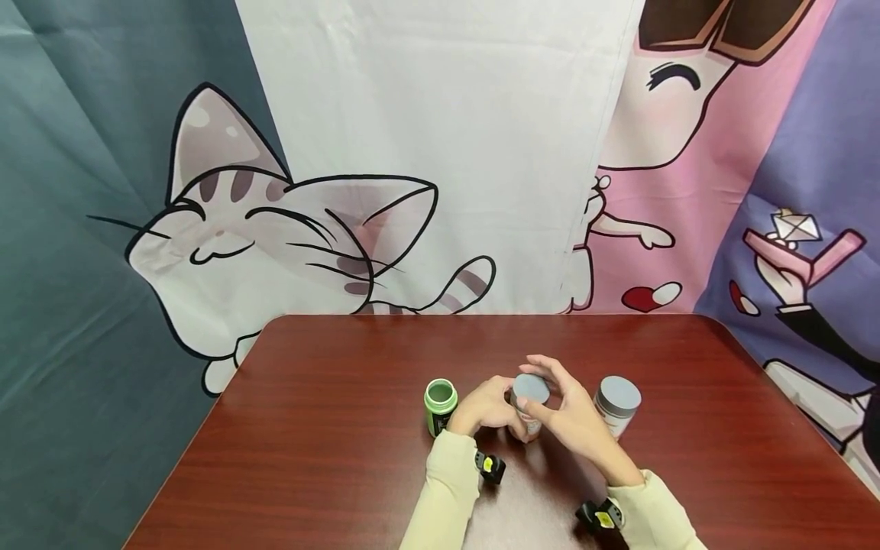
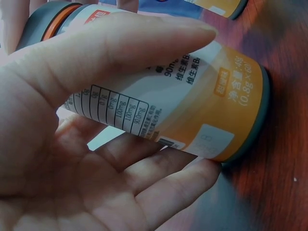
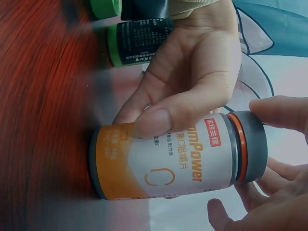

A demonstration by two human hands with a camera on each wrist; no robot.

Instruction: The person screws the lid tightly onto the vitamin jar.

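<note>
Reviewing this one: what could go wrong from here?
The white-and-orange bottle might slip or spin in the left hand if the right hand, at its grey lid, twists. The green jar, apparently uncapped, stands close by the left hand and could be tipped. The other grey-lidded bottle sits near the right hand and could get bumped.

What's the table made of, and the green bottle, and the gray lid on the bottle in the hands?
The table looks like polished wood, or wood-look laminate: reddish-brown streaks and a soft shine.
The green bottle is probably plastic, with a smooth, bright green rim.
The gray lid seems to be matte plastic: smooth, evenly colored, no metal glint.
</note>
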